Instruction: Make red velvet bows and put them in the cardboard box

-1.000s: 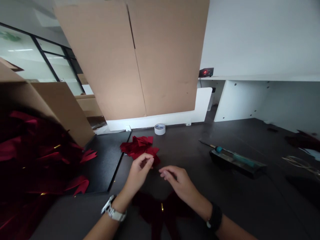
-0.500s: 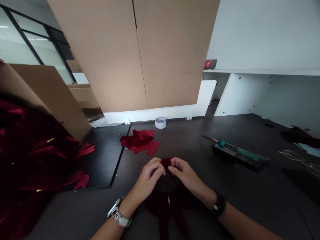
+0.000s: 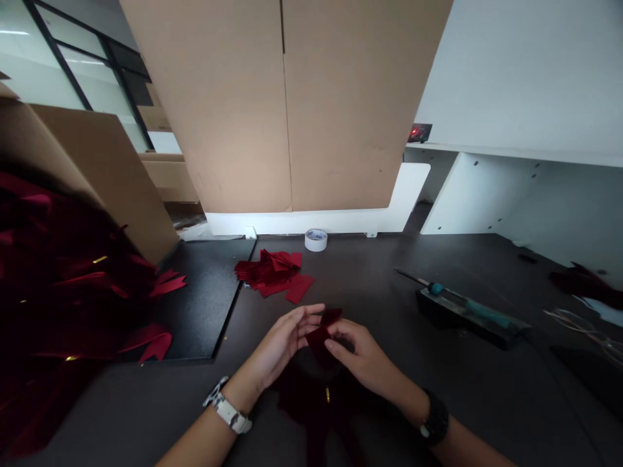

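Observation:
A short strip of dark red velvet ribbon (image 3: 318, 341) is bent between my hands above the dark table. My right hand (image 3: 357, 350) pinches it between thumb and fingers. My left hand (image 3: 287, 337) is open beside it, fingers stretched out and palm turned toward the strip; its fingertips reach the ribbon's left edge, though whether they touch is unclear. Closer to me lies a dark red velvet bow (image 3: 316, 415) with long tails and a small gold band (image 3: 328, 394) at its middle. Shadow hides part of its outline.
Cut red ribbon pieces (image 3: 272, 272) lie in a pile beyond my hands, near a tape roll (image 3: 316, 240). To the right, a teal-handled soldering iron (image 3: 438, 290) rests on a black holder. Many red bows (image 3: 58, 279) are heaped left. A large cardboard sheet (image 3: 292, 117) stands behind.
My left hand has let go of the ribbon strip, its fingers now extended. The strip, still in my right hand, has turned and shows more of its face. The view has shifted slightly.

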`<state>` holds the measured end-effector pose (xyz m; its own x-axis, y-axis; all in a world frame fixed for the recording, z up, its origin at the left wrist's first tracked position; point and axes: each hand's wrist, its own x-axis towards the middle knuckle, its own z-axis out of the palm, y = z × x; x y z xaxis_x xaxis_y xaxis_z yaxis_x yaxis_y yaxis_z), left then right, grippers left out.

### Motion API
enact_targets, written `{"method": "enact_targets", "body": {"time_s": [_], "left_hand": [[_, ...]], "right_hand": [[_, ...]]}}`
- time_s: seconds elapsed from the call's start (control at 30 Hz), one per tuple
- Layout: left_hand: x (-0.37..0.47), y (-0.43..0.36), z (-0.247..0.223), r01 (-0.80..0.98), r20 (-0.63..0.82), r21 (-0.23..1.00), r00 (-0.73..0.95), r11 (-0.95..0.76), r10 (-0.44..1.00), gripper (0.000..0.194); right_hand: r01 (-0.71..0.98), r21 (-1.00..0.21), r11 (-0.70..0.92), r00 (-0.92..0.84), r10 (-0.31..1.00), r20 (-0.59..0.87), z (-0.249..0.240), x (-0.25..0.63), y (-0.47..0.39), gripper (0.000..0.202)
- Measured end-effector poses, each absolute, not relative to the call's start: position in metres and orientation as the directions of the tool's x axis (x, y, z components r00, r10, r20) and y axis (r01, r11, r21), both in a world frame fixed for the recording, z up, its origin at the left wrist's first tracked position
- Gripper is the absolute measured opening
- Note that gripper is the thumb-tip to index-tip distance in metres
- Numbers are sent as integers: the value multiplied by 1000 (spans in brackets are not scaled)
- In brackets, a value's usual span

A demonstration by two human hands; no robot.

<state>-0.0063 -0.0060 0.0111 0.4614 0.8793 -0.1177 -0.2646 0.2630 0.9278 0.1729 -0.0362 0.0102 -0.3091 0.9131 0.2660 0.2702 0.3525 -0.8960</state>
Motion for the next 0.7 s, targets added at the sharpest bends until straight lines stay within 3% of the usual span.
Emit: {"method": "enact_targets", "body": {"time_s": [0.13, 0.23, 0.3, 0.37, 0.47, 0.53, 0.6, 0.7], "left_hand": [[-8, -4, 13, -307, -115, 911, 455, 276, 883, 38], [-12, 2, 11, -260, -77, 948, 383, 187, 921, 40], [-18, 10, 7, -110, -23, 992, 289, 57, 957, 42], [-28, 19, 0, 154, 86, 981, 213, -120, 973, 44], [-41, 27, -7, 537, 258, 782, 181, -315, 949, 41], [-44, 27, -6, 649, 334, 666, 183, -369, 925, 35], [-40, 21, 0, 636, 402, 643, 194, -427, 895, 27], [-26, 6, 13, 481, 443, 718, 240, -503, 863, 18]], "right_hand": [[283, -895, 344, -317, 914, 251, 10, 170, -38, 15], [292, -895, 338, -301, 921, 249, 11, 170, -39, 18], [243, -924, 294, -305, 928, 215, 10, 170, -39, 20], [148, -965, 216, -305, 938, 164, 9, 171, -38, 23], [36, -990, 135, -277, 953, 120, 7, 172, -35, 26], [22, -992, 124, -242, 964, 115, 5, 174, -32, 26], [37, -991, 127, -188, 975, 118, 4, 175, -29, 26], [65, -988, 141, -97, 986, 135, 4, 177, -28, 28]]}}
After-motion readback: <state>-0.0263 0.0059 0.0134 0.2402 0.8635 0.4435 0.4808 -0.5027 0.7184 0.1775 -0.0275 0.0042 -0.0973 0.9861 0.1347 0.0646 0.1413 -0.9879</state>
